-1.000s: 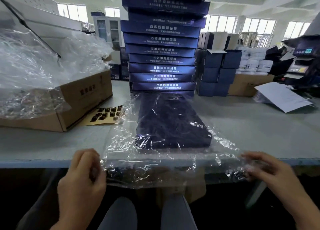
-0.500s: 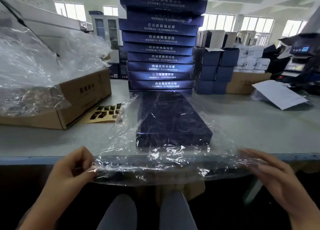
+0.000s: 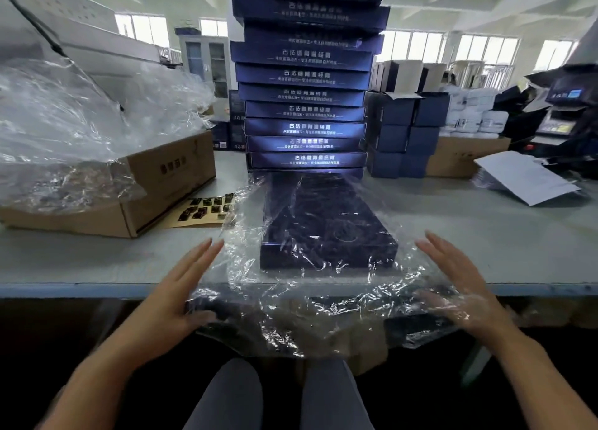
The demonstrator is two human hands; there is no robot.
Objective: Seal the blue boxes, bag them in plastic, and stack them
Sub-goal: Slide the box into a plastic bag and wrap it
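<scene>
Box (image 3: 326,232) lies flat inside bag (image 3: 307,316) on tabletop (image 3: 97,261), just near of stack (image 3: 305,112). Bag mouth overhangs near edge, likely left free for folding shut. Left hand (image 3: 181,293) flat, fingers straight, at bag's left side. Right hand (image 3: 459,287) flat too, partly veiled by film. Hands probably flank bag to smooth slack.

Flat rectangular navy cardboard box (image 3: 326,232): deep blue-black, faint darker pattern on lid. Crinkled transparent plastic bag (image 3: 291,316): colourless, white glints. Tall stack of flat blue boxes (image 3: 305,112): navy fading to brighter blue, white lettering on sides. Brown corrugated carton (image 3: 171,183): tan, dark print. Tan sticker sheet (image 3: 207,209): rows of black labels. Grey table top (image 3: 97,261): pale grey, blue front edge.
</scene>
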